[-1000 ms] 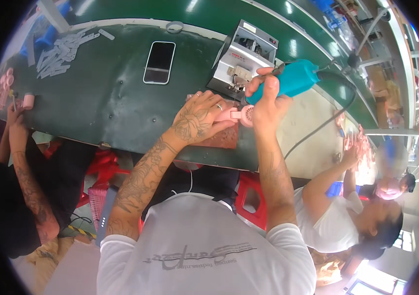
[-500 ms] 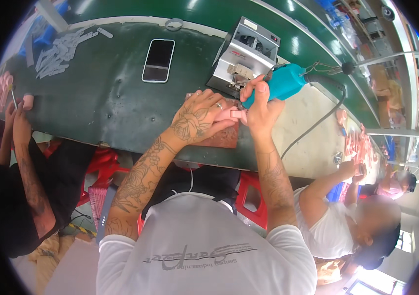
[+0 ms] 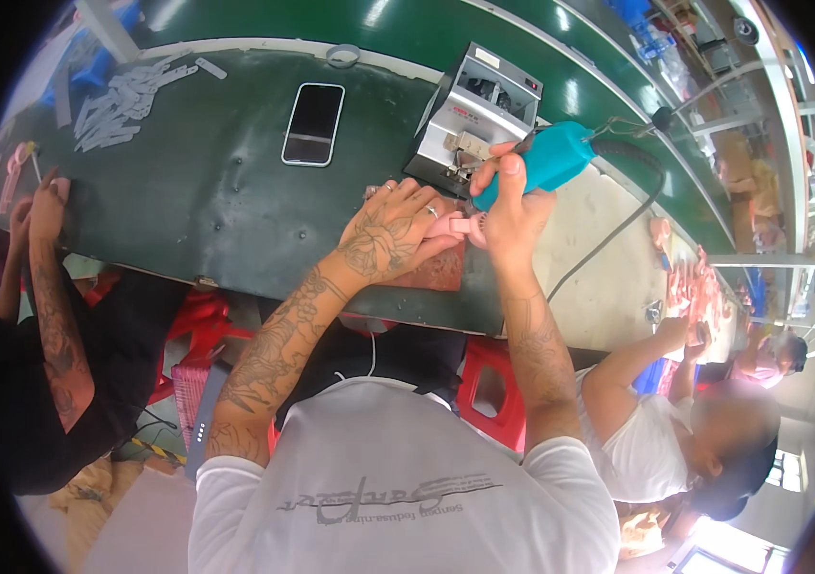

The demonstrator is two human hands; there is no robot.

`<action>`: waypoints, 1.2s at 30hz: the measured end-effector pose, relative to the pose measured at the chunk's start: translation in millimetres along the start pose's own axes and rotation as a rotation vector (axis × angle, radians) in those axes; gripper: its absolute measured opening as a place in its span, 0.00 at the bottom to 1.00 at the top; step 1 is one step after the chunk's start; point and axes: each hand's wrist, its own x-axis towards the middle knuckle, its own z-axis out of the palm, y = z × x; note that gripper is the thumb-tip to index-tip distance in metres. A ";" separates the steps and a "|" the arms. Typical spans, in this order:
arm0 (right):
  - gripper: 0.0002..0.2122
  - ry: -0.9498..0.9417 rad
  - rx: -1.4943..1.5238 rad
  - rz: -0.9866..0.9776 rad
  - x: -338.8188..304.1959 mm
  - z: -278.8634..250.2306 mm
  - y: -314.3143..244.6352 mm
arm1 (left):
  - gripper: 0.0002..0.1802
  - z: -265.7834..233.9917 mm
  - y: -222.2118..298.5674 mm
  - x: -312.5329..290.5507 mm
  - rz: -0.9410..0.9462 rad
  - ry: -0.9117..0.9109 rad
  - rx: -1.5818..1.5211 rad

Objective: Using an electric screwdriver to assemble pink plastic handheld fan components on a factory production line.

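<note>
My left hand (image 3: 386,231) presses a pink plastic part (image 3: 455,228) from its left side, fingers closed over it, above a reddish-brown block (image 3: 436,273) on the bench. My right hand (image 3: 520,218) is wrapped round the lower end of a teal electric screwdriver (image 3: 561,158), thumb pointing up. The screwdriver's tip is hidden by that hand, close to the pink part's right end. Just beyond both hands stands a grey box-shaped machine (image 3: 476,120), probably a screw feeder.
A phone (image 3: 313,124) lies on the green bench mat, left of the machine. Grey flat strips (image 3: 121,107) are heaped at far left, near a tape ring (image 3: 341,55). The screwdriver's black cable (image 3: 618,234) curves over the pale right side. Co-workers sit on both sides.
My hands keep nearly the same hold on the pink part and the screwdriver. The view has shifted slightly. At far left, the co-worker's hand has moved up over a pink piece.
</note>
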 end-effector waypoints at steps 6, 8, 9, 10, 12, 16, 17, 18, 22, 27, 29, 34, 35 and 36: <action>0.17 0.054 0.001 -0.165 35.3 22.5 -12.4 | 0.24 8.1 5.3 4.3 0.020 -0.059 -0.007; 0.16 0.061 0.009 -0.175 40.6 25.1 -2.8 | 0.24 9.6 6.4 6.0 0.023 -0.053 -0.007; 0.16 0.038 -0.006 -0.238 42.6 23.5 8.5 | 0.24 9.8 6.3 6.4 0.027 -0.052 -0.006; 0.15 0.011 -0.019 -0.297 42.7 24.4 11.6 | 0.24 7.9 8.1 5.5 0.012 -0.054 -0.020; 0.15 0.003 -0.013 -0.252 43.4 18.4 15.5 | 0.24 4.5 10.8 6.2 -0.001 -0.059 -0.036; 0.15 -0.020 0.027 -0.122 36.4 19.8 8.6 | 0.22 6.7 7.0 3.8 -0.011 -0.037 -0.034; 0.15 -0.020 0.028 -0.117 31.9 20.4 1.4 | 0.21 6.4 4.9 1.1 -0.044 -0.026 -0.039; 0.15 0.019 0.067 -0.066 23.3 19.9 -7.6 | 0.20 5.4 3.2 -1.2 -0.053 -0.044 -0.039; 0.16 0.055 0.112 -0.073 -6.1 -6.5 -23.5 | 0.20 1.4 6.9 4.5 -0.016 -0.043 -0.032; 0.19 -0.003 0.091 -0.011 -21.8 -19.9 -22.4 | 0.22 -2.9 8.2 5.0 -0.028 -0.082 0.014; 0.20 -0.010 0.099 0.000 -24.2 -18.7 -19.2 | 0.22 -1.6 7.3 4.9 -0.031 -0.085 -0.003; 0.28 -0.020 0.055 -0.009 -28.9 -22.7 -12.4 | 0.22 -1.5 8.1 5.3 -0.030 -0.087 -0.009; 0.28 -0.025 0.066 -0.010 -30.0 -23.0 -10.7 | 0.22 -0.4 7.9 4.9 -0.034 -0.085 -0.013; 0.28 -0.025 0.067 -0.008 -31.5 -22.8 -8.7 | 0.22 0.8 7.7 3.9 -0.038 -0.083 -0.016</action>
